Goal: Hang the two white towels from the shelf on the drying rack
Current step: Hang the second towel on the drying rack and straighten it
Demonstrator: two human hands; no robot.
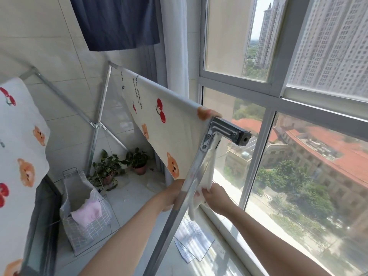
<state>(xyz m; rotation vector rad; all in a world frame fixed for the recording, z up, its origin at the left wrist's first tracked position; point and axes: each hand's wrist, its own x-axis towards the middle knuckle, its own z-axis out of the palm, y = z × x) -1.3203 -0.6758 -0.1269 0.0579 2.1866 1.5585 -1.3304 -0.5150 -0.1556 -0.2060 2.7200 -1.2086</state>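
Observation:
A white towel printed with bears and cherries (165,124) hangs over the far rail of the metal drying rack (223,129). Its window-side half drops behind the rack's slanted leg (179,206). My right hand (214,196) pinches that hanging edge near the window. My left hand (172,196) is at the lower corner of the near half, partly hidden behind the leg; its grip is unclear. A second white towel with the same print (20,148) hangs over the rack's left rail.
A wire basket with a grey liner and a pink cloth (87,212) stands on the floor. Two potted plants (123,166) sit in the corner. A dark blue garment (117,22) hangs overhead. The window (298,136) and its sill, with papers, lie right.

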